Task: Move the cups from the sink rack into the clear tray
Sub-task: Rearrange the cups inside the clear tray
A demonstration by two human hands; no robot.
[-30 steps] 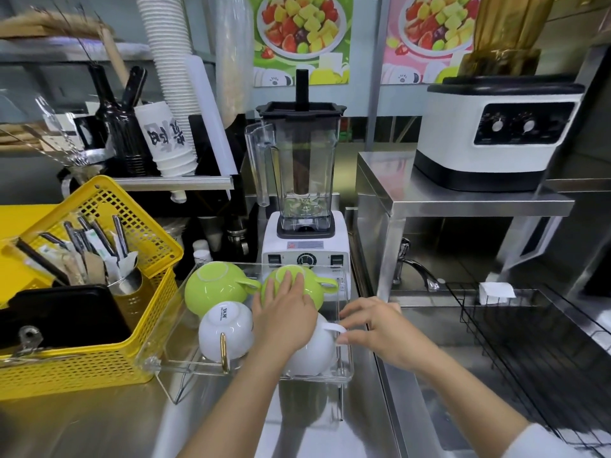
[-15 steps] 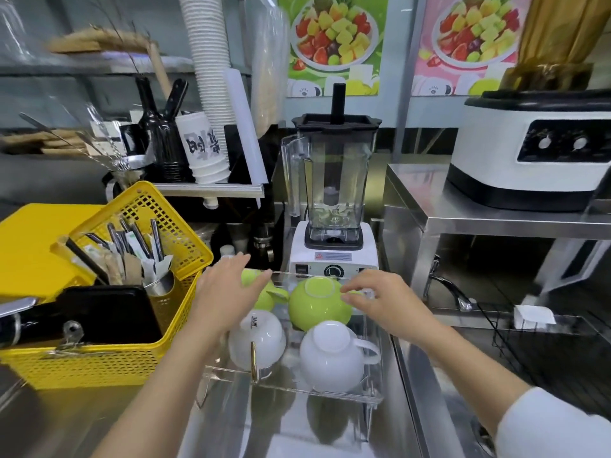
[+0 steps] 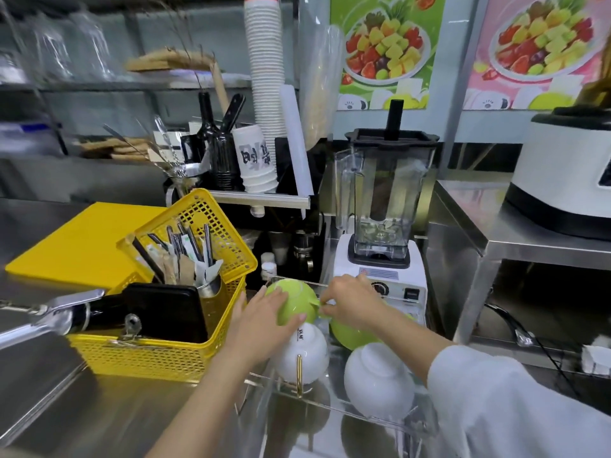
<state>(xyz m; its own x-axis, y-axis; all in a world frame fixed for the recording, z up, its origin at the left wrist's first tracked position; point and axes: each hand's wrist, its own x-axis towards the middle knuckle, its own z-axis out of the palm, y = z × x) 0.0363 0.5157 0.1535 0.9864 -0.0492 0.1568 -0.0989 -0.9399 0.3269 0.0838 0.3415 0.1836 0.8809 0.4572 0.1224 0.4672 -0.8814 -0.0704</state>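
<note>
1. The left hand (image 3: 261, 320) is lying over the side of a green cup (image 3: 292, 300), its fingers (image 3: 281, 300) spread and curled around the cup, grasping it
2. That green cup is sitting upside down at the far left corner of the clear tray (image 3: 330, 403), tilted toward the tray's left edge
3. The right hand (image 3: 352, 300) is reaching across the far edge of the tray, its fingers (image 3: 325, 297) pinching at the handle of the same green cup; I cannot tell how firmly they are closing
4. A second green cup (image 3: 350, 335) is lying upside down at the far right of the tray, partly hidden under the right wrist
5. A white cup (image 3: 305, 353) with a gold handle is standing upside down at the near left of the tray, just beside the green cup the left hand is grasping
6. Another white cup (image 3: 378, 381) is resting upside down at the near right of the tray, partly covered by the white sleeve (image 3: 515, 404)
7. The tray is sitting on the steel table (image 3: 109, 411), just beside a yellow basket (image 3: 165, 352) holding cutlery and a black board
8. A blender (image 3: 380, 226) is standing right behind the tray's far edge, close to the right hand
9. A yellow board (image 3: 76, 246) is lying toward the table's far left, behind the basket
</note>
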